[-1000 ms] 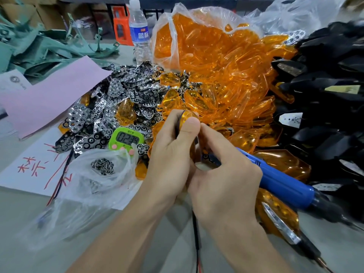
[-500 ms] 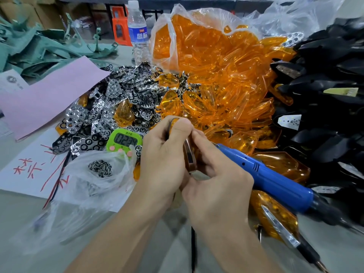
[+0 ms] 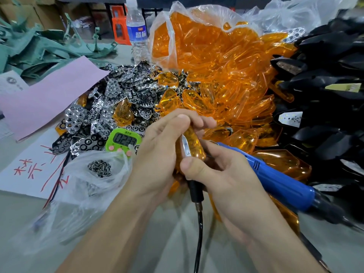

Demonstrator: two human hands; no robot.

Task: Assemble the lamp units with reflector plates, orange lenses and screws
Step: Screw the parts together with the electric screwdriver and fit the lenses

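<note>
A lamp unit (image 3: 192,143) with an orange lens, a silver strip and a black stem with a cable stands upright between my hands. My left hand (image 3: 163,152) grips its upper part, fingers curled over the top. My right hand (image 3: 222,178) pinches its lower end with the thumb in front. A heap of chrome reflector plates (image 3: 110,107) lies left of my hands. Loose orange lenses (image 3: 220,75) spill from a clear bag behind them. Small screws (image 3: 99,168) sit in a plastic bag at the left.
A blue electric screwdriver (image 3: 279,182) lies under my right wrist, pointing left. A green timer (image 3: 123,139) sits beside the screw bag. Black lamp housings (image 3: 325,95) pile at the right. A water bottle (image 3: 137,30), pink paper (image 3: 49,95) and green parts (image 3: 39,48) stand farther back.
The lamp unit has turned in my hands: its silver strip and black stem now face me. My right thumb has shifted onto its lower end. Both hands stayed in place.
</note>
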